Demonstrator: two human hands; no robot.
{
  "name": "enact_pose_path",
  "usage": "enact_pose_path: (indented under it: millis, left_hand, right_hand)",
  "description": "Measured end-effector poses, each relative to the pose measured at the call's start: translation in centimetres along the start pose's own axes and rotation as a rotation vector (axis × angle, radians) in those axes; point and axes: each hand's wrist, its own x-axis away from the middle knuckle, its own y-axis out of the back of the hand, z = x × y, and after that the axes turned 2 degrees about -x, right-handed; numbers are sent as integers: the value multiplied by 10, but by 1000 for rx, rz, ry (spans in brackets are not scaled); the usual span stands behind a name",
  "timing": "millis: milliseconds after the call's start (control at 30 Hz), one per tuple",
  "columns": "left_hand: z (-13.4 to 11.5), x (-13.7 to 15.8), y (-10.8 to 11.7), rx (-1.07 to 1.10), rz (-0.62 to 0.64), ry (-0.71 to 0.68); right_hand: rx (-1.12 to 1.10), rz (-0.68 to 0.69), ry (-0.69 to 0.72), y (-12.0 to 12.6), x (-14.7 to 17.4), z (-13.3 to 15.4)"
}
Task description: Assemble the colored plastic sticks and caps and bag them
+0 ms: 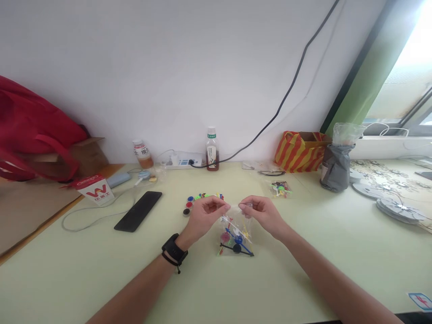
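A clear plastic bag holds several small coloured plastic pieces, among them blue, black, white and yellow rods with round parts. My left hand pinches the bag's top edge at its left corner, thumb against fingers. At the right corner of that same edge, my right hand pinches the film too. The bag hangs or rests close to the table below both hands; whether its mouth is sealed I cannot tell. Beyond my left hand lie small round pieces in blue, red and black, partly hidden by it.
Another bag of coloured pieces lies behind my right hand. To the left are a black flat slab, a cable and a red-and-white box. Bottles and a power strip line the wall. Grey discs lie at right.
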Motion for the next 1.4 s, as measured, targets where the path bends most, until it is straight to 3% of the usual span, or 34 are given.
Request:
enact_pose_path:
  millis: [233,533,800,1067,1267,1400]
  left_hand:
    - [1,-5,0,43,43,77]
    - [9,-7,9,48,130,68]
    - [9,-7,13,34,104,68]
    - [12,-7,13,34,85,47]
    - [17,-12,17,-13,128,52]
    - [19,-13,19,37,84,92]
  right_hand:
    - [-28,-24,6,-1,0,-2]
    - [-95,-44,-5,-2,0,-12]
    - [-181,-67,-32,4,-1,-20]
    - [-56,-82,81,0,1,-17]
    - [-27,-127,45,0,-1,-21]
    - [-4,-140,78,3,-1,-21]
